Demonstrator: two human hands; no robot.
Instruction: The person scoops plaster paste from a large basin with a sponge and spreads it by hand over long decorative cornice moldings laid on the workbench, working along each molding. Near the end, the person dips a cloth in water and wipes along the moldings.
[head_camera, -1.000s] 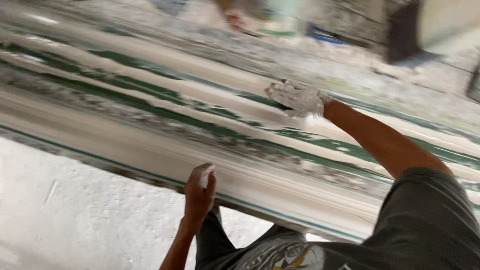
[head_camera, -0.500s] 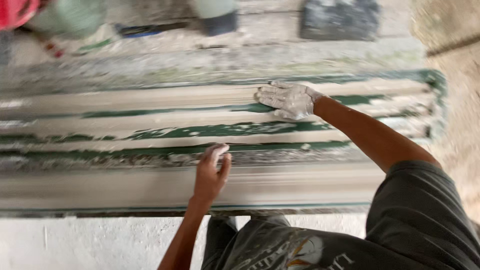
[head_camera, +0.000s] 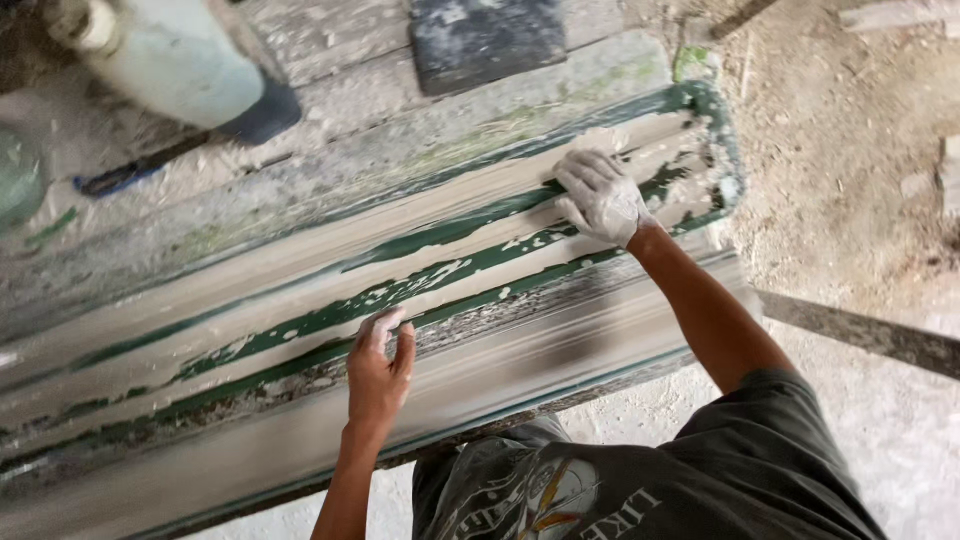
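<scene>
A long green mould (head_camera: 330, 318), ribbed lengthwise and smeared all over with pale wet plaster, runs slantwise across the work place, its far end (head_camera: 715, 130) rising to a green rim crusted with white. Grey-white plaster fills the channels and leaves only streaks of green paint showing through. Beyond it lies a rough, plaster-caked bench top (head_camera: 330, 150), and on that stands a pale bucket-like container (head_camera: 175, 60) with a dark base; I cannot see what is in it. A dark square slab (head_camera: 485, 40) sits further along the same surface. To the right the ground (head_camera: 850, 150) is bare sandy earth with bits of rubble, and a grey plank (head_camera: 860, 335) crosses it.

The person's right hand (head_camera: 600, 197), coated white with plaster, lies flat and spread on the upper ribs near the mould's far end, pressing the wet coat and gripping nothing. The left hand (head_camera: 378, 365) rests on a lower rib nearer the body, fingers loosely curved with white tips touching the plaster, also holding nothing.
</scene>
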